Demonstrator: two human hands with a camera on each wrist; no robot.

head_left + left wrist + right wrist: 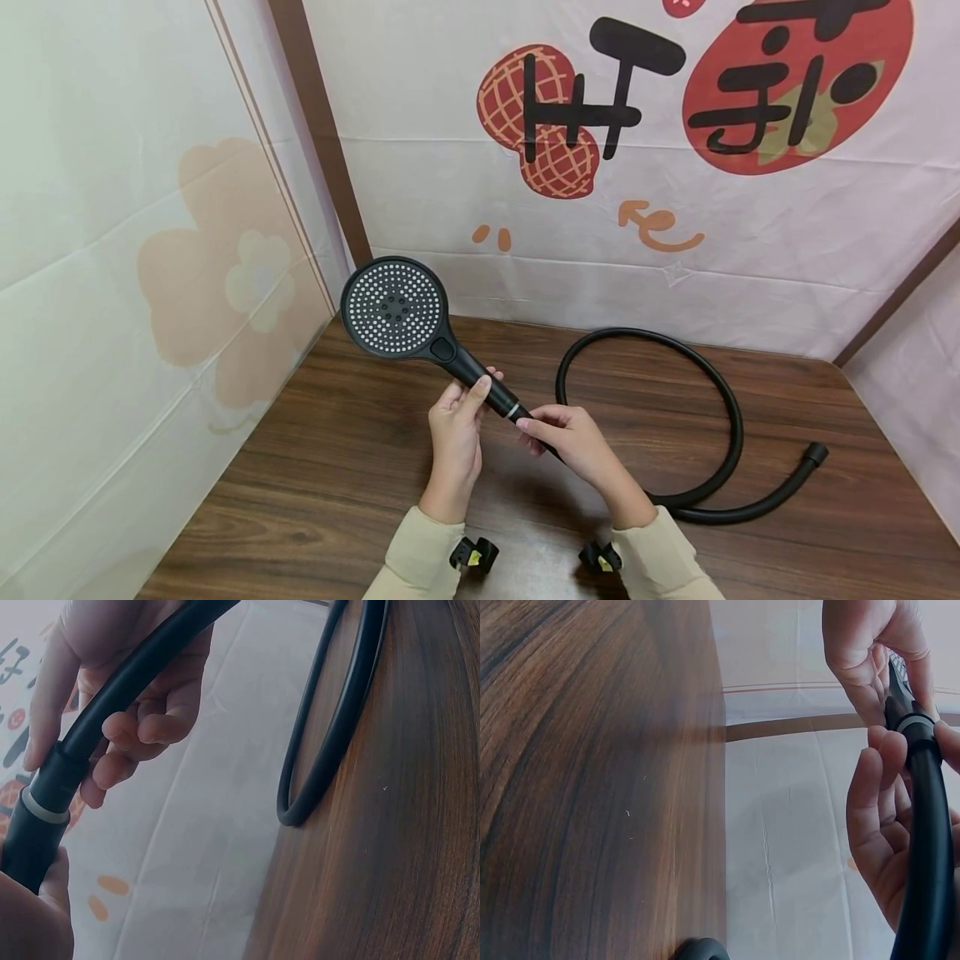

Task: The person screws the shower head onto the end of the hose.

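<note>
A black shower head [395, 307] with a round, pale-dotted spray face tilts up to the left above the table. My left hand [459, 425] grips its handle, thumb on top. At the handle's lower end, below a light ring [43, 805], my right hand [566, 437] pinches the collar of the black shower hose [731, 408]. Handle and collar meet end to end; whether they are threaded together I cannot tell. In the right wrist view the hose [928, 847] runs down past the right fingers. The spray face is mostly hidden there behind the left hand [862, 645].
The hose lies in a loop on the brown wooden table [300, 492], its free end fitting [814, 453] toward the right. Behind the table hangs a pale printed cloth [420, 192], with another cloth wall [90, 333] along the left side.
</note>
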